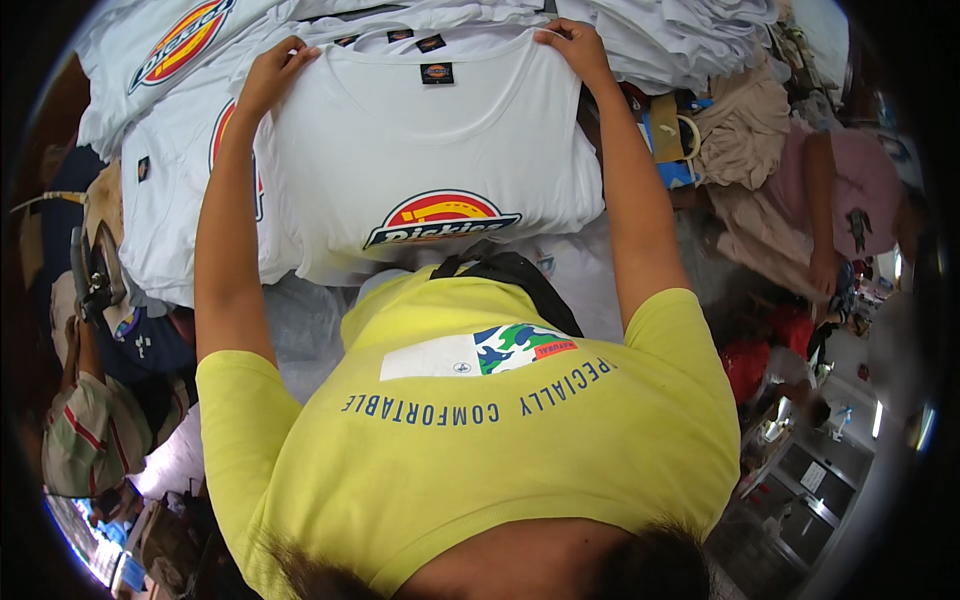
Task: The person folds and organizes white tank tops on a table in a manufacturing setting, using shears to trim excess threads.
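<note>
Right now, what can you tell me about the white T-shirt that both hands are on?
The white T-shirt lies flat and face up on a pile of similar white shirts, its neck away from the person. It looks like soft cotton knit, with a round neckline, a small dark label inside the collar, and a red, yellow and dark blue emblem across the lower part. The left hand and right hand each grip a shoulder corner. Its near edge hangs slightly over the pile, towards the person's yellow shirt.

white T-shirt (440, 140): matt soft cloth | chest print (442, 220): smooth, slightly glossy | yellow shirt (480, 440): matt cloth
</note>
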Available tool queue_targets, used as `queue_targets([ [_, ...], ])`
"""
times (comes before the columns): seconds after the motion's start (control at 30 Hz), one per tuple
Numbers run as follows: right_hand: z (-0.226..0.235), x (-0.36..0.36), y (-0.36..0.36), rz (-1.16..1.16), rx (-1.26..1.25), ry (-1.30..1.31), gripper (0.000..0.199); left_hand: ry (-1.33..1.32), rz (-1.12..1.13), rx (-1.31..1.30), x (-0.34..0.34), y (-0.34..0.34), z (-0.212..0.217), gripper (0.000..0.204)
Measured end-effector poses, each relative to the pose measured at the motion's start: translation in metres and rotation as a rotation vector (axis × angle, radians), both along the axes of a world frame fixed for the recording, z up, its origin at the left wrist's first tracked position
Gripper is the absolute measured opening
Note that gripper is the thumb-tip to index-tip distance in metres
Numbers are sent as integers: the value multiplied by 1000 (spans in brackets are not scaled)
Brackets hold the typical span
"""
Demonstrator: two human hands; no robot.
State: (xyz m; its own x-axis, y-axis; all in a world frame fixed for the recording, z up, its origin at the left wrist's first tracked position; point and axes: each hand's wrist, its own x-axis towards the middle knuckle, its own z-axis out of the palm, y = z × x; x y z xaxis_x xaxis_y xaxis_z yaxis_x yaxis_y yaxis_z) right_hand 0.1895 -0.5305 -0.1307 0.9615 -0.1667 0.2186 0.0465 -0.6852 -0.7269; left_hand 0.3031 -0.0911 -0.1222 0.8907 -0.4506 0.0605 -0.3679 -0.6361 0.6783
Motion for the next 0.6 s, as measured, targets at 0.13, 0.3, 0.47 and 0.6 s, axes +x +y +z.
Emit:
queue_targets([
  [0.13, -1, -4, 14, -73, -135, 42, 32, -166, 21, 66, -6, -3, -5, 35],
  [0.3, 0, -58, 32, 10, -314, -332, 18, -352, -4, -60, -74, 9, 8, 15],
  [0.47, -20, -182, 62, -13, -560, -227, 19, -457, -154, 106, -188, 39, -12, 25],
  [0.6, -53, -221, 79, -93, -483, -181, 17, -443, -74, 133, -237, 34, -37, 18],
])
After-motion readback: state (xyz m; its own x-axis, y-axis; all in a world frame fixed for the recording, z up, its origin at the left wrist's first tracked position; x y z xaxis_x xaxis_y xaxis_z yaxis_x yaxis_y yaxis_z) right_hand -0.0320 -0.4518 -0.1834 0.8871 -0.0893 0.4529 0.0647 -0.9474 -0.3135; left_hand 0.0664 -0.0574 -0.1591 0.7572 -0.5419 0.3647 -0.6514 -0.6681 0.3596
